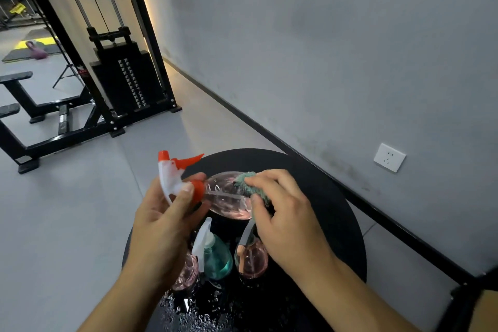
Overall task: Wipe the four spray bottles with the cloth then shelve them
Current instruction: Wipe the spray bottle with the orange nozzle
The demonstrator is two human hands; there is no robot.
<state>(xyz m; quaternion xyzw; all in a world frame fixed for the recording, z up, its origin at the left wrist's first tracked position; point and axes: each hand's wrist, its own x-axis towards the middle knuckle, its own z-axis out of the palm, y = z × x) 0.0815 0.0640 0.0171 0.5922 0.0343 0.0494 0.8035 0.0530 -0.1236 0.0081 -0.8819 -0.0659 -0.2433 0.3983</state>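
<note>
My left hand (161, 221) grips the neck of a clear pink spray bottle (226, 196) with an orange and white trigger head, held on its side above the round black table (336, 210). My right hand (283, 213) presses a green cloth (249, 186) against the bottle's body. Below, three more bottles stand on the table: a teal one (218, 256) with a white head, a pink one (252, 259) to its right, and a pink one (184, 275) partly hidden behind my left wrist.
Water drops (194, 315) lie on the table's near side. A grey wall with a white socket (389, 157) runs along the right. A black cable weight machine (124, 80) and bench frame (32, 116) stand at the left on the grey floor.
</note>
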